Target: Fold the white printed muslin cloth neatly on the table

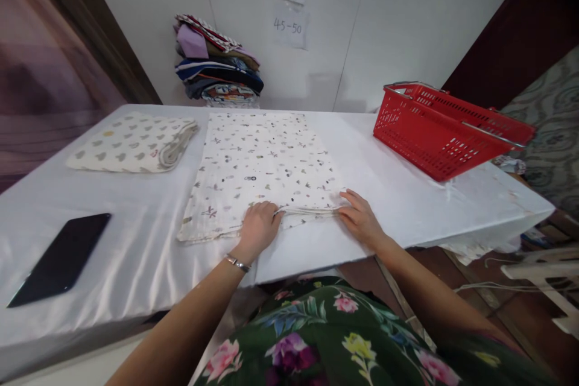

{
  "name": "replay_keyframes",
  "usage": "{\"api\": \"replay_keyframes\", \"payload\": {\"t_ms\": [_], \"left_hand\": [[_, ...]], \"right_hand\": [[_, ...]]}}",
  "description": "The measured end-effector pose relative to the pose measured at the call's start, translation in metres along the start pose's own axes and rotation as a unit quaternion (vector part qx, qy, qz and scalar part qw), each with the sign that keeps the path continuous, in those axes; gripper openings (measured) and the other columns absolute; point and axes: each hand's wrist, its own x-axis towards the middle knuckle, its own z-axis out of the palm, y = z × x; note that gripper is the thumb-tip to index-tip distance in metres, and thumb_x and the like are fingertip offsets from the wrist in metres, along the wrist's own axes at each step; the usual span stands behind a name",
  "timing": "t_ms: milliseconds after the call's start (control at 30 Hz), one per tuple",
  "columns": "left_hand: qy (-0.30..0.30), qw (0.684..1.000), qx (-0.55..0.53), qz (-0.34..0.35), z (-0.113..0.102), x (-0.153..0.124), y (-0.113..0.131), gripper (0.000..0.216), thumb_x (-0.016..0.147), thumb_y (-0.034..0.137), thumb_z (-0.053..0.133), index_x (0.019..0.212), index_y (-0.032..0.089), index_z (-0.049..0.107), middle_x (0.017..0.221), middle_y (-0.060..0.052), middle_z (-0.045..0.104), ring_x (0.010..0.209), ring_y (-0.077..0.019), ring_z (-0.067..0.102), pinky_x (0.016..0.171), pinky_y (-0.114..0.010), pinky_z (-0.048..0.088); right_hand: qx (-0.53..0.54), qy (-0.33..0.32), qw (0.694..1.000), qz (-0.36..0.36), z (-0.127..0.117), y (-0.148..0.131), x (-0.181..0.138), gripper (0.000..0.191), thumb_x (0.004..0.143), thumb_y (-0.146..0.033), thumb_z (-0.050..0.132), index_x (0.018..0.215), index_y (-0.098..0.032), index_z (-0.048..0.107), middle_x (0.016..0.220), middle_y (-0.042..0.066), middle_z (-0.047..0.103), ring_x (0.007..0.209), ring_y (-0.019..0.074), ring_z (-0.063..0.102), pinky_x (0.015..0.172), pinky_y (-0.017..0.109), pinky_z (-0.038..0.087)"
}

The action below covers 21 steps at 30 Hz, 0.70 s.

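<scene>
A white cloth (266, 163) with small scattered prints lies flat and layered on the table, its near edge toward me. My left hand (261, 224) rests on that near edge at its middle, thumb and fingers closed on the fabric; a metal band circles the wrist. At the near right corner, my right hand (360, 217) pinches the edge between thumb and fingers. Between the hands the edge is slightly raised and shows several layers. Left of the left hand, the near left corner lies loose on the table.
A folded printed blanket (131, 143) lies at the left, with a dark tablet-like slab (61, 260) in front of it. A red basket (447, 126) stands at the right on the white-covered table (149, 235). Stacked fabrics (219, 66) rise at the back against the wall.
</scene>
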Motion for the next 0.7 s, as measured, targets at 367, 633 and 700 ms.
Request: {"api": "replay_keyframes", "payload": {"t_ms": [367, 633, 700], "left_hand": [[0.006, 1.0, -0.001, -0.004, 0.0, -0.001, 0.0, 0.02, 0.089, 0.032, 0.045, 0.082, 0.018, 0.058, 0.086, -0.006, 0.062, 0.086, -0.0224, 0.054, 0.077, -0.035, 0.037], [0.004, 1.0, -0.006, -0.002, 0.001, -0.001, 0.0, 0.019, 0.089, 0.031, 0.046, 0.082, 0.018, 0.057, 0.086, -0.005, 0.062, 0.084, -0.022, 0.054, 0.075, -0.035, 0.037], [0.005, 1.0, -0.009, -0.002, 0.001, -0.001, 0.0, 0.019, 0.089, 0.031, 0.046, 0.081, 0.018, 0.057, 0.085, -0.005, 0.061, 0.084, -0.0217, 0.054, 0.075, -0.035, 0.037]], "right_hand": [[-0.035, -0.062, 0.996, -0.052, 0.004, 0.002, 0.016, 0.019, 0.089, -0.024, 0.049, 0.092, -0.019, 0.068, 0.134, 0.012, 0.049, 0.132, 0.0296, 0.033, 0.099, 0.05, 0.039], [-0.056, -0.113, 0.99, -0.066, 0.003, 0.009, 0.022, 0.022, 0.091, -0.023, 0.046, 0.092, -0.018, 0.068, 0.133, 0.011, 0.05, 0.133, 0.0294, 0.032, 0.097, 0.05, 0.041], [-0.052, -0.114, 0.989, -0.077, 0.003, 0.01, 0.025, 0.024, 0.092, -0.021, 0.044, 0.088, -0.017, 0.067, 0.132, 0.011, 0.052, 0.132, 0.0289, 0.034, 0.097, 0.049, 0.042]]}}
